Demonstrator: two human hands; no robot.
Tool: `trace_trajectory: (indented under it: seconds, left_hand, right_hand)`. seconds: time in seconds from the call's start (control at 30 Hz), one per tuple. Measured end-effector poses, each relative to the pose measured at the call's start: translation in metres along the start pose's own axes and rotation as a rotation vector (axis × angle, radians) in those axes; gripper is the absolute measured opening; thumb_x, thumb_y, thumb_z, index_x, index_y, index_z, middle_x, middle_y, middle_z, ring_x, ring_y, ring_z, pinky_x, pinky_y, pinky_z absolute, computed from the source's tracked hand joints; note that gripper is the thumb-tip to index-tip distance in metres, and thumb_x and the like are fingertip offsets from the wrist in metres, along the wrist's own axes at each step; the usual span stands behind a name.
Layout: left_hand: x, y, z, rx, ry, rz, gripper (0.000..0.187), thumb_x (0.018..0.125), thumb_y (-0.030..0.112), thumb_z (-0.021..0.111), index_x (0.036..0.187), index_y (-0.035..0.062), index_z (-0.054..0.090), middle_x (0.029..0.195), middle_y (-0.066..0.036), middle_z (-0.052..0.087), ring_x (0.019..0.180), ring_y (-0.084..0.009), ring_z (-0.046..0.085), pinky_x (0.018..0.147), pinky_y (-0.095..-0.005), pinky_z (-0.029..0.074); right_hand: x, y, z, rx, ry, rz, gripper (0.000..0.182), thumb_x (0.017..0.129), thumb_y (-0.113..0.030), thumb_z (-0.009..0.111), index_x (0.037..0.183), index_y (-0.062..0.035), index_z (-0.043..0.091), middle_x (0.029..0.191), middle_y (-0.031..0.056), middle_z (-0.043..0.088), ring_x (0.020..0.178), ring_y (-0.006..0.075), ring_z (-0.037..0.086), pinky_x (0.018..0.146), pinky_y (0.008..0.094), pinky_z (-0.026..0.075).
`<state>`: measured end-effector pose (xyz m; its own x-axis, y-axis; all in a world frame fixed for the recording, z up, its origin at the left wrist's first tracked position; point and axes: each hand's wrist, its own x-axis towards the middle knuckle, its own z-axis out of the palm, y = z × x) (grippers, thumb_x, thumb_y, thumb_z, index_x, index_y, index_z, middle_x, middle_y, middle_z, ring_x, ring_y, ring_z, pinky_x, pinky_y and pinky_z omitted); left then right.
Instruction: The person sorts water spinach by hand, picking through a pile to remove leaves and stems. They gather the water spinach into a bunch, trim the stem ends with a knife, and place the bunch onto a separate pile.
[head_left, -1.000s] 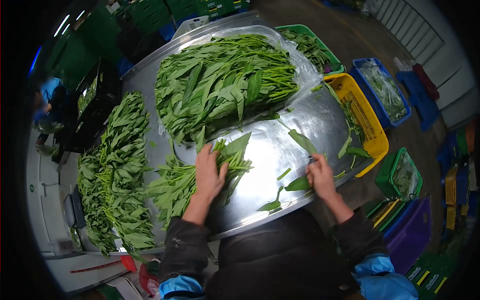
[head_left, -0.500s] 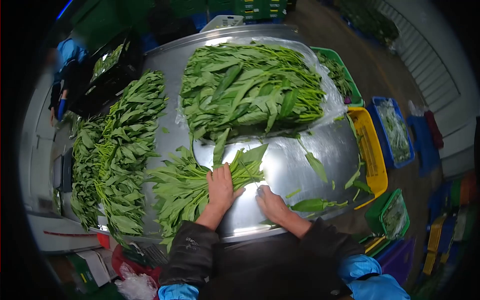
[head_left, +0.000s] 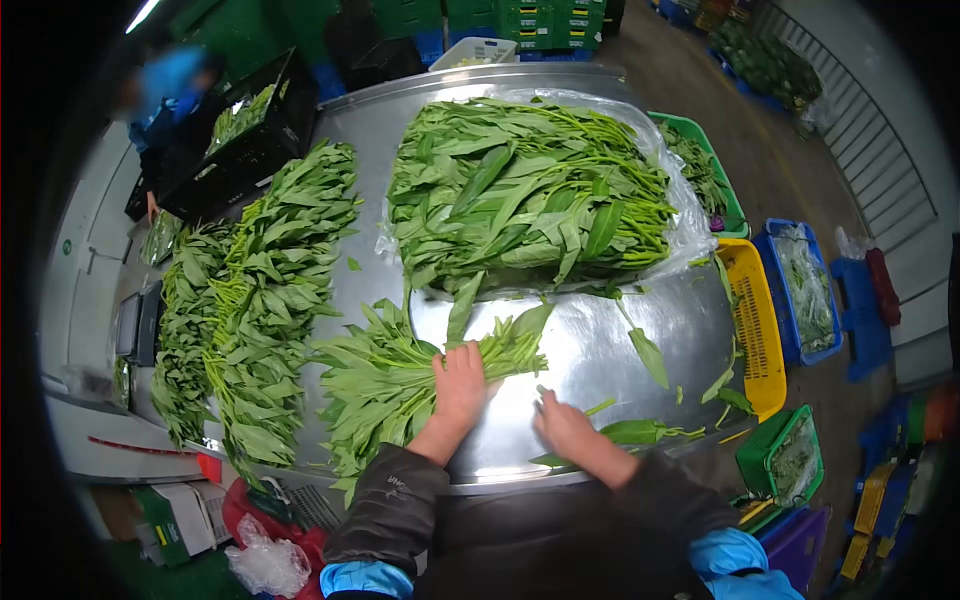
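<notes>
My left hand (head_left: 461,388) presses down on a bunch of water spinach (head_left: 375,370), fingers closed over its stems against the metal table (head_left: 590,330). The leaves fan out to the left and the stem ends point right. Just right of those ends, my right hand (head_left: 572,432) is closed around what looks like a small knife (head_left: 541,391); only a bit of it shows, and it is apart from the stems. Behind both hands lies a large heap of water spinach (head_left: 540,195) on clear plastic. Loose leafy stems (head_left: 640,432) rest beside my right hand.
Bunched greens (head_left: 265,300) line the table's left side, by a black crate (head_left: 240,150). A person in blue (head_left: 170,90) stands beyond. At the right edge are a yellow crate (head_left: 755,330), a green crate (head_left: 725,190) and a blue crate (head_left: 800,290).
My right hand has moved slightly right and down, away from the stem ends, with the knife. My left hand stays on the bunch. The whole view has shifted a little.
</notes>
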<state>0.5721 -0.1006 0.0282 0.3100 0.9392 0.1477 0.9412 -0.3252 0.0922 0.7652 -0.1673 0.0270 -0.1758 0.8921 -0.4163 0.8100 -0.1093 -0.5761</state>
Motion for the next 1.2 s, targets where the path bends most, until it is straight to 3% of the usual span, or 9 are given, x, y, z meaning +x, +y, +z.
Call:
trace_trajectory:
  seconds: [0.37,0.53,0.63,0.67,0.83,0.93,0.97,1.0,1.2]
  left_hand:
    - [0.008,0.0,-0.028,-0.235,0.02,-0.065,0.097,0.069,0.053,0.072,0.135,-0.0068,0.034,0.129,-0.023,0.043,0.125,-0.0355,0.038,0.106,-0.0559,0.023]
    - [0.0,-0.031,-0.054,-0.675,0.177,0.007,0.052,0.081,0.03,0.067,0.12,-0.0005,0.053,0.128,-0.018,0.051,0.126,-0.0325,0.044,0.11,-0.0449,0.027]
    - [-0.014,-0.062,-0.068,-0.906,0.299,-0.211,0.012,0.091,0.008,0.055,0.093,-0.0005,0.063,0.085,-0.01,0.066,0.082,-0.0234,0.062,0.078,-0.0337,0.049]
    - [-0.015,-0.073,-0.069,-1.069,0.313,-0.39,0.016,0.095,0.013,0.053,0.089,0.0021,0.063,0.063,-0.004,0.058,0.056,-0.0125,0.053,0.054,-0.0277,0.043]
    - [-0.002,-0.126,-0.114,-1.441,0.511,-0.784,0.039,0.097,0.041,0.047,0.081,0.0072,0.058,0.05,0.006,0.039,0.039,-0.0042,0.031,0.036,-0.0219,0.02]
    - [0.049,-0.069,-0.124,-1.558,0.479,-0.125,0.05,0.095,0.046,0.041,0.112,0.0025,0.059,0.114,-0.016,0.058,0.088,-0.021,0.062,0.08,-0.0342,0.047]
    - [0.058,-0.027,-0.174,-1.936,0.177,-0.199,0.068,0.094,0.054,0.039,0.143,0.0072,0.034,0.125,-0.017,0.058,0.115,-0.0303,0.055,0.099,-0.0381,0.039]
    - [0.059,-0.023,-0.14,-1.381,0.28,0.139,0.065,0.095,0.053,0.039,0.137,0.0042,0.044,0.124,-0.016,0.059,0.119,-0.0308,0.052,0.1,-0.0388,0.038]
    - [0.052,-0.173,-0.061,-0.614,-0.255,-0.387,0.049,0.095,0.038,0.044,0.103,-0.0048,0.065,0.11,-0.024,0.062,0.115,-0.0388,0.052,0.098,-0.0394,0.04]
  right_hand:
    - [-0.039,0.073,-0.081,-0.086,0.469,0.107,0.032,0.084,-0.021,0.061,0.109,-0.0032,0.052,0.085,0.023,0.063,0.078,0.0428,0.061,0.068,0.0515,0.046]
    - [-0.034,0.066,-0.082,-0.197,0.692,0.105,0.038,0.077,-0.004,0.065,0.114,-0.0014,0.053,0.111,0.021,0.054,0.105,0.0394,0.051,0.089,0.0457,0.042]
    - [-0.036,0.045,-0.069,-0.078,0.637,-0.132,0.038,0.075,-0.003,0.065,0.111,0.0005,0.054,0.11,0.0216,0.055,0.106,0.0412,0.051,0.093,0.046,0.04]
    - [-0.035,0.031,-0.063,-0.04,0.6,-0.137,0.037,0.073,-0.003,0.064,0.108,0.0013,0.055,0.111,0.0211,0.055,0.108,0.0404,0.05,0.094,0.0453,0.04]
    - [-0.033,-0.027,-0.04,0.055,0.569,-0.191,0.023,0.078,-0.005,0.063,0.1,-0.0025,0.059,0.103,0.0156,0.06,0.092,0.0346,0.06,0.079,0.0402,0.048]
    - [-0.022,-0.036,-0.001,0.195,0.376,-0.134,0.02,0.084,-0.015,0.061,0.102,-0.0054,0.06,0.089,0.0148,0.064,0.077,0.0344,0.063,0.069,0.0412,0.049]
    - [-0.022,-0.046,0.003,0.249,0.248,-0.1,0.019,0.087,-0.02,0.059,0.1,-0.0062,0.061,0.086,0.0165,0.065,0.075,0.0358,0.062,0.071,0.0404,0.05]
    - [-0.024,-0.055,0.004,0.223,0.151,-0.075,0.022,0.088,-0.023,0.059,0.1,-0.0049,0.062,0.086,0.0163,0.066,0.072,0.0325,0.064,0.068,0.0384,0.051]
    - [-0.025,-0.071,0.041,0.763,-0.278,0.199,0.04,0.093,-0.036,0.057,0.104,0.0018,0.062,0.087,0.0108,0.067,0.069,0.0163,0.065,0.06,0.0283,0.053]
